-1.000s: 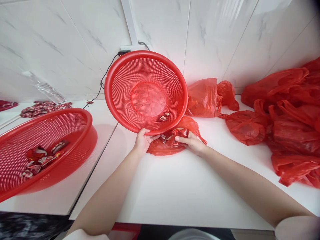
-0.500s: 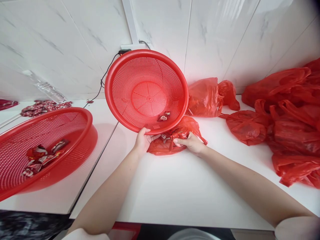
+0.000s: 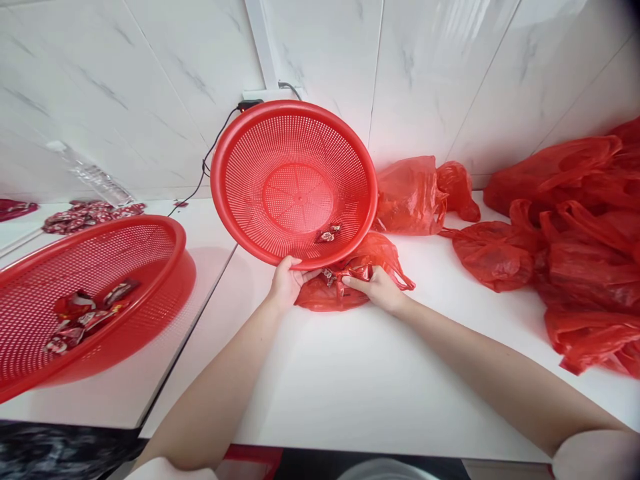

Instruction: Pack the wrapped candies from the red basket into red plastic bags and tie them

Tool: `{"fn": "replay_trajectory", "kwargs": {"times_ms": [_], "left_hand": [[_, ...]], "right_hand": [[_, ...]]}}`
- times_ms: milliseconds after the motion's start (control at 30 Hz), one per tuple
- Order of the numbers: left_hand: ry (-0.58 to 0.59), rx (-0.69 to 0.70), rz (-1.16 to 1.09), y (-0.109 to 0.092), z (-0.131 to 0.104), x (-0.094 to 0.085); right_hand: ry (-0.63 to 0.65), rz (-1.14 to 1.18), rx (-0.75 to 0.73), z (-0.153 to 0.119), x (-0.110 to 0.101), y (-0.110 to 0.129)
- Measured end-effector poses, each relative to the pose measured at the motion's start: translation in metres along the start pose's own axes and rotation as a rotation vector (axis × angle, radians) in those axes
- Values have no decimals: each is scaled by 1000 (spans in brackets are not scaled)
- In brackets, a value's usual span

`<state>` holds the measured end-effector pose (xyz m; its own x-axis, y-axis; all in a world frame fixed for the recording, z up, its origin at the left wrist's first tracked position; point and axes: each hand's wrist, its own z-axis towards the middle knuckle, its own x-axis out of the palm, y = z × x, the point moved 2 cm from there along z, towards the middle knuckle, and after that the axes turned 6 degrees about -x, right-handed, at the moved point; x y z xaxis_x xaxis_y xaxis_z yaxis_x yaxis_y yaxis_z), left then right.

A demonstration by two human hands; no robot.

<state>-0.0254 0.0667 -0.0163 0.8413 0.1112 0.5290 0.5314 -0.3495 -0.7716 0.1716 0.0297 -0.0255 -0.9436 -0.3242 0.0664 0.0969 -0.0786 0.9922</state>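
Observation:
A round red mesh basket (image 3: 295, 140) is tilted, its opening towards me, with a few small wrapped packets (image 3: 328, 233) low inside. My left hand (image 3: 289, 285) is at its lower rim, thumb against the rim and fingers under it, reaching the bag's edge. Beneath that rim a red plastic bag (image 3: 330, 300) lies on the table with shiny wrapped packets partly showing in it. My right hand (image 3: 380, 288) is closed at the bag's mouth, thumb pointing left; its fingertips are partly hidden among plastic and wrappers.
At left, a second red mesh basket (image 3: 173, 233) holds several wrapped packets (image 3: 75, 327). Filled red bags (image 3: 590, 267) pile up at right, and another bag (image 3: 410, 193) stands by the wall. Behind are a clear bottle (image 3: 95, 177), patterned packets (image 3: 90, 215) and a black cable (image 3: 204, 163).
My right hand has shifted slightly left and deeper over the bag's mouth, and the red wrapper by its fingers sits lower. The left hand and tilted basket have hardly moved.

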Motion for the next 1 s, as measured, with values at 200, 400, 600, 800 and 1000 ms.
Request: {"fn": "replay_trajectory", "kwargs": {"times_ms": [200,400,600,800,1000], "left_hand": [[58,26,-13,2,2,0],[197,68,-34,-3,-2,3],[156,137,-46,-12,0,-1],[163,161,-29,-14,-3,1],[226,170,10,-17,-19,14]], "right_hand": [[-6,-54,266,-2,1,6],[52,75,368,4,-15,36],[-326,-601,96,18,-50,43],[70,-1449,65,7,-37,52],[527,-1336,97,-22,-21,83]]}}
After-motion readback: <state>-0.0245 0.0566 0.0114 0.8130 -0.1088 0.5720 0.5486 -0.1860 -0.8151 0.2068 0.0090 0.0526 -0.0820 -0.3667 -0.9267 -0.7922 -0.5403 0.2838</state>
